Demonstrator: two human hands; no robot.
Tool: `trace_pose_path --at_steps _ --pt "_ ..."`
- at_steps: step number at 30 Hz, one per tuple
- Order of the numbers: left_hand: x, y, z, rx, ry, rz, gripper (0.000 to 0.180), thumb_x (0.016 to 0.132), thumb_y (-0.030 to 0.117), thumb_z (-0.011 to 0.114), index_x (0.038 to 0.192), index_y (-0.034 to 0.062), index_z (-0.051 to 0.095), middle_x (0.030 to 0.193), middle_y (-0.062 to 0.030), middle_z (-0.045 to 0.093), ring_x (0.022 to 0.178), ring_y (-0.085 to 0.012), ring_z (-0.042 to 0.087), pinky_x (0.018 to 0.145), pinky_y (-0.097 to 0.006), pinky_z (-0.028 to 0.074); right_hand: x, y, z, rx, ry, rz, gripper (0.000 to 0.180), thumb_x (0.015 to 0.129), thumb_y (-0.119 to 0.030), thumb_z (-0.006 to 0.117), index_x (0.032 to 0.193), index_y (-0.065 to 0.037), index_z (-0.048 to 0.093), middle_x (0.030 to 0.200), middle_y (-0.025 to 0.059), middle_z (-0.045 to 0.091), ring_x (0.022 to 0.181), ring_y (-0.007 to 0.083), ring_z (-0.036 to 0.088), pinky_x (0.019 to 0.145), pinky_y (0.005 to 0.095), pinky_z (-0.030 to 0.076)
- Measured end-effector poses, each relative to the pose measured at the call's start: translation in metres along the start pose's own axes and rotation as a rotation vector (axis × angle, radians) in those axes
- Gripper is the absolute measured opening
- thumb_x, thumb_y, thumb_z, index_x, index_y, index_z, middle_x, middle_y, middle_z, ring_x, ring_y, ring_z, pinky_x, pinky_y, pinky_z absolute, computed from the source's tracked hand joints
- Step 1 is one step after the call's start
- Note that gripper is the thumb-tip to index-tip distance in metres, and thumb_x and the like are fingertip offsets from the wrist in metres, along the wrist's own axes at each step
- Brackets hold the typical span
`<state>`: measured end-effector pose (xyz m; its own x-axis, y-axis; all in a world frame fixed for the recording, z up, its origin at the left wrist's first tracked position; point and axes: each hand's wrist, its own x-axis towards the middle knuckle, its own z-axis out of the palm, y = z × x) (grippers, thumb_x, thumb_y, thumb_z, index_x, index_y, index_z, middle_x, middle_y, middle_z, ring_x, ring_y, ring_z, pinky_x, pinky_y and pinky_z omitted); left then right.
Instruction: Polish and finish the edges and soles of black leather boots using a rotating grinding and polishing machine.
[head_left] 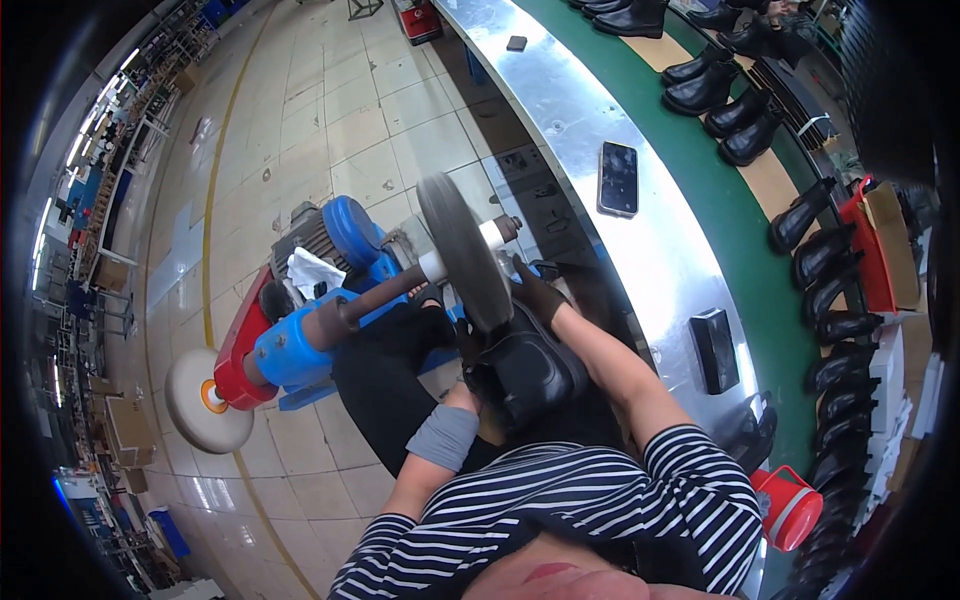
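Striped sleeves [560,500] fill the bottom of my view, and from them both forearms run up toward 12 o'clock to the black boot [525,370] I hold in my lap against the dark buffing wheel [462,250].

My left hand [468,352], in a dark glove with a grey cuff [443,436] at the wrist, is tucked under the boot's near side at its 9 o'clock; I cannot tell how its fingers lie. My right hand [537,293], also gloved, wraps over the boot's far end at its 1 o'clock, closed on it, just beside the wheel's rim.

The risk I see is that nearness: if the wheel grabs the leather, it could drag the boot from my grip or pull my right fingers into the rim. Pressing too long in one spot could scorch the finish.

Further out, the shaft [385,293] runs to 9 o'clock through the blue motor housing [350,235] to a pale wheel [205,400]. At 3 o'clock, a phone [618,178] lies on the metal bench [560,100], beside the green conveyor [740,240] of boots.
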<state>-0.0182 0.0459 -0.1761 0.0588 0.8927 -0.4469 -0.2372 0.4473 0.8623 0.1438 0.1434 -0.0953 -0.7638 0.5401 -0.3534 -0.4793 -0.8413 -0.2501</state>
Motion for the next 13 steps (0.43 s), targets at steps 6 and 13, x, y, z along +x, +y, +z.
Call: trace_pose_path --at_steps 6,13 --pt "0.01 -0.038 0.042 -0.264 -0.19 -0.057 0.044 0.095 0.038 0.044 0.123 0.0059 0.055 0.113 -0.008 0.063 0.102 -0.0196 0.06 0.092 -0.029 0.045 -0.017 -0.008 -0.068 -0.244 0.022 -0.203 0.075 0.092 -0.06 0.04 0.138 -0.001 0.039 0.137 0.0166 0.046 0.124 0.0249 0.045 0.107 0.035 0.03" --pt "0.002 -0.011 0.046 -0.683 -0.041 -0.218 0.037 0.093 0.033 0.05 0.11 0.0024 0.062 0.098 -0.0081 0.066 0.088 -0.0185 0.064 0.083 -0.031 0.052 -0.155 0.023 0.034 -1.087 0.088 -0.11 0.085 0.085 -0.034 0.065 0.148 -0.006 0.017 0.151 0.015 0.023 0.142 0.0195 0.016 0.114 0.0328 0.014"
